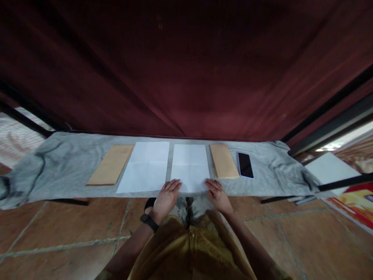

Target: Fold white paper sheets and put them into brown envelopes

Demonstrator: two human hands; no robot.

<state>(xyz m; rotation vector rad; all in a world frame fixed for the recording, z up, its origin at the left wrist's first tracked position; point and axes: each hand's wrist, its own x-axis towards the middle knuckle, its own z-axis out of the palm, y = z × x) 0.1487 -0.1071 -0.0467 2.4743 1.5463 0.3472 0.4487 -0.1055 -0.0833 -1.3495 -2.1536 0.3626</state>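
Two white sheets of paper lie side by side on a grey cloth (pixel 67 163) covering a low bench. My left hand (pixel 167 194) rests flat, fingers stretched, on the near left corner of the right sheet (pixel 190 165). My right hand (pixel 217 193) lies flat with fingers out on that sheet's near right corner. The left sheet (pixel 145 167) lies untouched beside it. A black band sits on my left wrist (pixel 149 222).
A brown envelope (pixel 111 165) lies left of the sheets, another brown envelope (pixel 223 161) right of them. A dark phone (pixel 245 165) lies further right. A dark red curtain (pixel 186 70) hangs behind. The floor is tiled; a white board (pixel 330 168) stands at the right.
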